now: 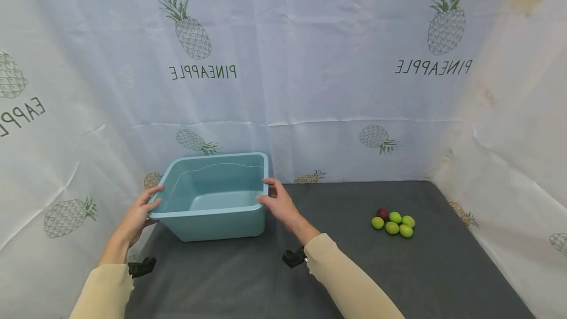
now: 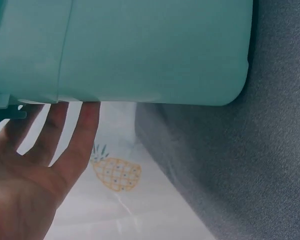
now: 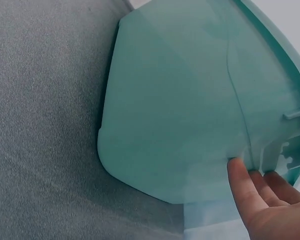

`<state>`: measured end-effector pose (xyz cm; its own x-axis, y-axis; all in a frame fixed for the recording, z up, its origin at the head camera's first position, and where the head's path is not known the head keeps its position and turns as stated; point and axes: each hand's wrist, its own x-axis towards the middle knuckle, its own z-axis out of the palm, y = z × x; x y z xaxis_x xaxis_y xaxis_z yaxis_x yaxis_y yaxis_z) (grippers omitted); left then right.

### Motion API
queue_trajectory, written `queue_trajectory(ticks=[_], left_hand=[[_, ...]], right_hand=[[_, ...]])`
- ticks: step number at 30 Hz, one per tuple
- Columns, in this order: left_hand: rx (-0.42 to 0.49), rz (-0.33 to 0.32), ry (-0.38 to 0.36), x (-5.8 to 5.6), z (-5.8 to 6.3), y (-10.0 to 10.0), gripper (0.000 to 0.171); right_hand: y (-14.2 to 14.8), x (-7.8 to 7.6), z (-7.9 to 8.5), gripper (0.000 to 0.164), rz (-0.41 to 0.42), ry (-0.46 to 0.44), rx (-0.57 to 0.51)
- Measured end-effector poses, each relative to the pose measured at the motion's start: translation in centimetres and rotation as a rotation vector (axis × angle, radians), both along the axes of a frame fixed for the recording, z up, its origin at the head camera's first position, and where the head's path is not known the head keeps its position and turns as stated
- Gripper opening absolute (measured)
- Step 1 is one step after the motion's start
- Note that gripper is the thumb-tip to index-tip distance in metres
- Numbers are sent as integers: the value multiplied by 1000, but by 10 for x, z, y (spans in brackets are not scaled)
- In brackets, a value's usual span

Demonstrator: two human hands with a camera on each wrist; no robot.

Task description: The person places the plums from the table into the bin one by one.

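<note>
A light blue plastic basin (image 1: 221,225) stands at the left of the dark table, close to the back curtain; its visible inside holds nothing. My left hand (image 1: 136,213) grips the basin's left rim near the front corner. From the left wrist view, the fingers of that hand (image 2: 50,150) reach behind the basin's wall under the rim. At the right side, my right hand (image 1: 281,204) holds the rim, thumb over its front corner. The right wrist view shows fingertips (image 3: 235,167) against the basin's outer wall (image 3: 165,100).
Several small green fruits (image 1: 392,228) and one dark red fruit (image 1: 382,213) lie together on the right part of the dark table (image 1: 336,270). White curtains (image 1: 310,92) printed with pineapples hang behind and along both sides. Each wrist wears a black band mount (image 1: 293,258).
</note>
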<state>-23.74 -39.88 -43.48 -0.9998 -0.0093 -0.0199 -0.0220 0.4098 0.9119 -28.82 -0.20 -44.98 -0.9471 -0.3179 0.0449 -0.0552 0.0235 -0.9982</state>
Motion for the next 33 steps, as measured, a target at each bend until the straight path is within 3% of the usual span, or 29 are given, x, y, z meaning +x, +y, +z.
queue_trajectory(ticks=[12,33], left_hand=[[6,-31,-2,-1,-4,12,61],[12,-41,-7,2,-6,28,65]], right_hand=[[17,-3,2,56,14,12,77],[36,-1,0,58,-24,-24,85]])
